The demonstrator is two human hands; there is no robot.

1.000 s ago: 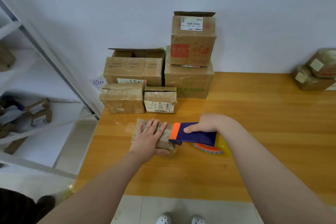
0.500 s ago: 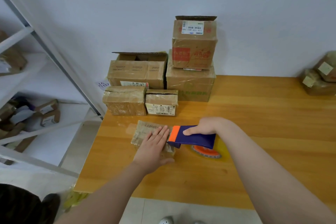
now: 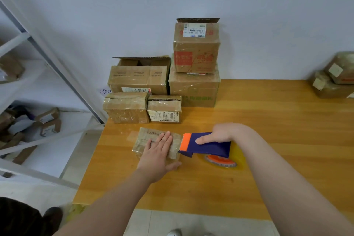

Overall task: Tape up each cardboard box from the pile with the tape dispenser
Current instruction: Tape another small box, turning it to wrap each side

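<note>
Wooden table (image 3: 287, 120): small, tape-glossed cardboard box (image 3: 145, 136)

Single head-worn view, facing forward and down, near the table (image 3: 268, 120); edges seemingly lens-bent

Bare forearms (image 3: 107, 209) run from the left hand (image 3: 156, 156) and the right hand (image 3: 222, 133) back to the edge of view. At six o'clock the rounded toes of white shoes (image 3: 174, 233) show. At seven o'clock a dark blurred shape (image 3: 24, 216) may be clothing.
</note>
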